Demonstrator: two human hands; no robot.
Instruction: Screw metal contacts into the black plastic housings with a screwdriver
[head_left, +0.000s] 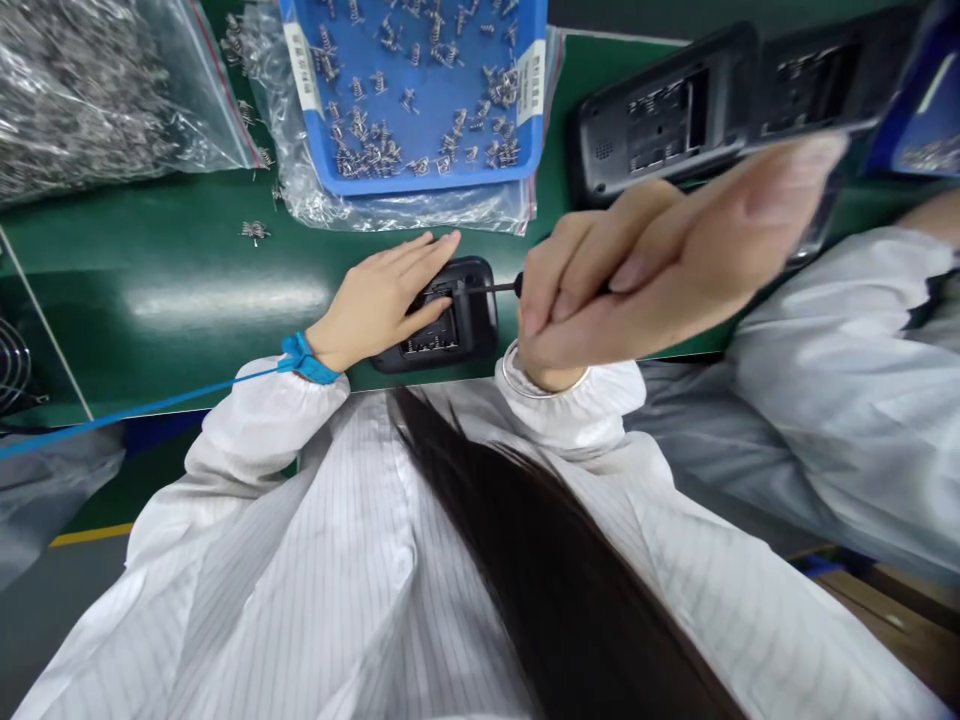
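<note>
On the green table in front of me lies a black plastic housing [474, 325] with an open compartment that shows small metal springs. My left hand [382, 300], with a blue strap at its wrist, rests flat on the housing's left part, its fingers stretched out. My right hand [630, 270] is wrapped round the dark handle of a thin screwdriver [495, 288]. The screwdriver's metal shaft points left, and its tip is over the upper part of the housing; whether it touches cannot be made out. Most of the handle is hidden in my fingers.
A blue tray [427, 185] of loose metal springs stands beyond the housing on a plastic bag. A big bag of springs [82, 110] lies at upper left, a loose spring clump [255, 231] below it. More black housings [660, 120] lie at upper right, near a person's sleeve [847, 300].
</note>
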